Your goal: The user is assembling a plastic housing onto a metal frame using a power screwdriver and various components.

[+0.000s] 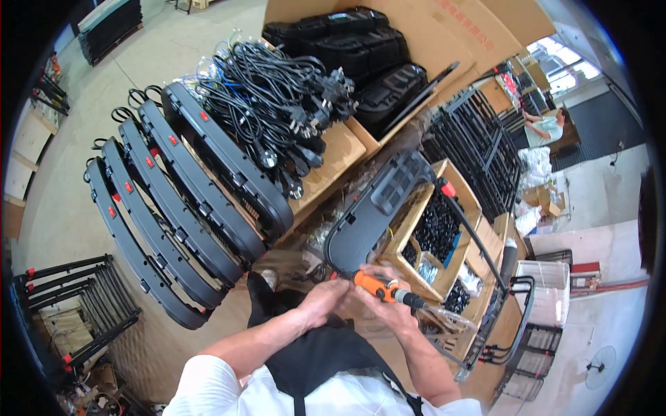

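Observation:
My right hand [393, 312] is closed around an orange and black power screwdriver [374, 285], whose ribbed dark end points to the lower right. Close beside it, my left hand [325, 302] has its fingers pressed together at the near end of a dark grey plastic housing [350, 239]; what they pinch, if anything, is hidden. The long, rounded housing lies slanted in front of me, leaning against the edge of a wooden parts box [397, 251]. Some small red part shows near my left fingertips.
Several similar grey housings [198, 191] stand in a row at left. Black power cables [270, 90] with plugs are heaped beside a carton [479, 35] of black parts. The box at right holds small black pieces [437, 225]. Black metal frames [479, 145] are stacked behind; another person [544, 130] stands far right.

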The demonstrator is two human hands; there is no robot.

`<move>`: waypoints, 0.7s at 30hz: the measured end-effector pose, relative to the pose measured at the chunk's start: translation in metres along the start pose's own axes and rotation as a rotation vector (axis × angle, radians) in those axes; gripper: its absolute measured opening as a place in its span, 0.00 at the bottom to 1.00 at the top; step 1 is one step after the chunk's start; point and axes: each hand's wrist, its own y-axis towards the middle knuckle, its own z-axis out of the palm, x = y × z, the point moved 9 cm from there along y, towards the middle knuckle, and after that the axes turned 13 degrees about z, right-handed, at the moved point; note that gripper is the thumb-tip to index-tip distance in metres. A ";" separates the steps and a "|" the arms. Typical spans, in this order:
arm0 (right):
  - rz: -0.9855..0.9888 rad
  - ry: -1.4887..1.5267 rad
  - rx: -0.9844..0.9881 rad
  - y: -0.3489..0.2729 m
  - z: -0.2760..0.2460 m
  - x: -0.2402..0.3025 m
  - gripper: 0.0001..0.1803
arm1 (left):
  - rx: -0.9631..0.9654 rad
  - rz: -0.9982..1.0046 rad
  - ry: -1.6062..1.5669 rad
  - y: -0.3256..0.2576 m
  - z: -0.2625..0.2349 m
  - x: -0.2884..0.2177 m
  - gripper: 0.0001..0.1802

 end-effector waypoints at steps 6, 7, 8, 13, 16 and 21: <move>0.084 -0.061 0.038 -0.007 0.002 -0.011 0.23 | 0.070 0.003 -0.004 -0.014 0.011 -0.013 0.20; 0.051 -0.045 0.035 -0.006 0.002 -0.007 0.23 | 0.069 -0.020 -0.010 -0.014 0.009 -0.011 0.21; 0.047 -0.055 0.040 -0.005 0.003 -0.006 0.23 | 0.061 -0.025 -0.026 -0.015 0.007 -0.011 0.21; 0.080 -0.027 0.067 0.000 0.005 -0.008 0.21 | 0.078 -0.057 0.029 -0.016 0.001 -0.016 0.21; -0.034 -0.049 0.017 0.003 0.005 -0.013 0.24 | 0.052 -0.055 -0.009 -0.012 -0.002 -0.014 0.19; 0.102 0.028 0.036 0.005 0.005 -0.012 0.26 | -0.006 -0.108 -0.122 -0.006 -0.003 -0.014 0.16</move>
